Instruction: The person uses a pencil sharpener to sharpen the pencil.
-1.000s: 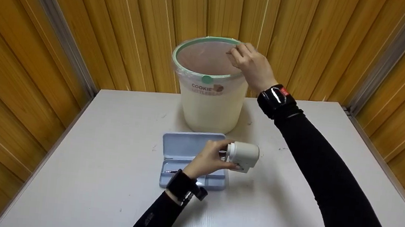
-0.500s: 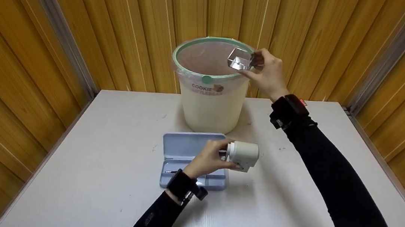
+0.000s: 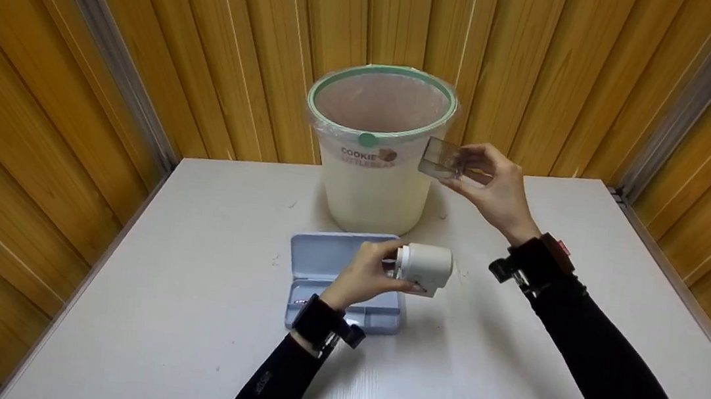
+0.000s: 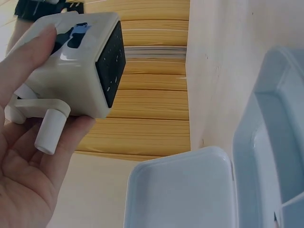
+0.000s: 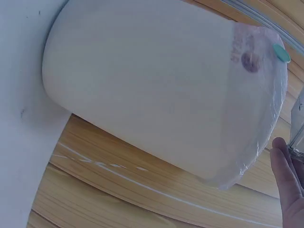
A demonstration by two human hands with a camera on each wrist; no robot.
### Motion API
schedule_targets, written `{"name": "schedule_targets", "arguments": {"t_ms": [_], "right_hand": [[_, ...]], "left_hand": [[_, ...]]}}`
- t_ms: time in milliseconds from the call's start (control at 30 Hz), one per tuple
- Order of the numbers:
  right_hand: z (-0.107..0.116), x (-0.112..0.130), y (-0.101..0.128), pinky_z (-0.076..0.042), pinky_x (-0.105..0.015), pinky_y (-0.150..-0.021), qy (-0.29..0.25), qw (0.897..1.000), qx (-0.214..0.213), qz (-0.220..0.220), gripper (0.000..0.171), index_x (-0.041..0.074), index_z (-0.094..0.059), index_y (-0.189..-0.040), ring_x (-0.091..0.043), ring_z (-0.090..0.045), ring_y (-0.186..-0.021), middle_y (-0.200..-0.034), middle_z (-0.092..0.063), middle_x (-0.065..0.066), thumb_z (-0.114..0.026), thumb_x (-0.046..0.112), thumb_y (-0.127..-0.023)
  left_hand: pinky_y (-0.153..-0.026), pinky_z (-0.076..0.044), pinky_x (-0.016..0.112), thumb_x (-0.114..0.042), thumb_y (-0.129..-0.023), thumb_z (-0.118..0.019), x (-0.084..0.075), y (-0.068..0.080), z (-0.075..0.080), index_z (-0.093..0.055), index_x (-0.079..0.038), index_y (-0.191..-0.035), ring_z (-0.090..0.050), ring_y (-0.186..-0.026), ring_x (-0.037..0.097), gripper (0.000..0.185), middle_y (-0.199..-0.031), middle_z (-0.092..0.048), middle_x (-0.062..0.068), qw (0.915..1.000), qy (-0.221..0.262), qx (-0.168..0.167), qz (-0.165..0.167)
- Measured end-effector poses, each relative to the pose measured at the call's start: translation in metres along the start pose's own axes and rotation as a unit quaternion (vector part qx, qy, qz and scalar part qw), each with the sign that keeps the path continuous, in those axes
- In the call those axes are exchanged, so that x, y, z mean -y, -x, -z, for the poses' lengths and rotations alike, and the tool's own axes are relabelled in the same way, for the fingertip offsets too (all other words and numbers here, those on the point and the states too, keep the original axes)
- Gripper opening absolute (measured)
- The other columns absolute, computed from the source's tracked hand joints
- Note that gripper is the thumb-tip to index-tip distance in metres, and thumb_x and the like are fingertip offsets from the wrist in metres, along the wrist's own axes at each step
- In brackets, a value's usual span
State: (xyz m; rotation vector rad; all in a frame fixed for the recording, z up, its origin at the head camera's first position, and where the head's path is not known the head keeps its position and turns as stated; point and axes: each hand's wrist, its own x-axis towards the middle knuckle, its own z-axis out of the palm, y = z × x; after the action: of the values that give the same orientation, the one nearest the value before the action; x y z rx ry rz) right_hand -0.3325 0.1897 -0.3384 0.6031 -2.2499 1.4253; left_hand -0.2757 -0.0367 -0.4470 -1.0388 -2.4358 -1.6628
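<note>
At the centre of the head view, the left hand (image 3: 366,275) grips a white hand-crank device (image 3: 425,268) above the open blue case (image 3: 331,258). The right hand (image 3: 494,188) pinches a clear plastic box (image 3: 440,158) up and right of the device, beside the lined bin (image 3: 376,155); half a second ago it was over the bin's rim.

In the left wrist view, fingers (image 4: 28,61) wrap the device (image 4: 76,66), crank (image 4: 50,130) downward.

At the right edge of the right wrist view, only a fingertip (image 5: 287,175) and box edge (image 5: 298,118) show.

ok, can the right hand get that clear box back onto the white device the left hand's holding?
Probably yes: the right hand holds the clear box just above the device, with nothing between them.
</note>
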Motion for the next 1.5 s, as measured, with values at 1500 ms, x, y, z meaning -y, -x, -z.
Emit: {"name": "schedule_targets", "arguments": {"t_ms": [1500], "right_hand": [[-0.013, -0.053, 0.125, -0.057, -0.027, -0.087, -0.083, 0.982, 0.147, -0.086, 0.050, -0.004, -0.063, -0.114, -0.020, -0.071, -0.101, -0.114, -0.067, -0.023, -0.085, 0.001, -0.069]], "left_hand": [[-0.088, -0.056, 0.024, -0.006, -0.072, -0.085, 0.003, 0.002, 0.006, -0.063, -0.002, -0.125, -0.069, -0.105, 0.025, 0.058, -0.116, -0.069, 0.015, 0.9997, 0.009, -0.023, 0.000]]}}
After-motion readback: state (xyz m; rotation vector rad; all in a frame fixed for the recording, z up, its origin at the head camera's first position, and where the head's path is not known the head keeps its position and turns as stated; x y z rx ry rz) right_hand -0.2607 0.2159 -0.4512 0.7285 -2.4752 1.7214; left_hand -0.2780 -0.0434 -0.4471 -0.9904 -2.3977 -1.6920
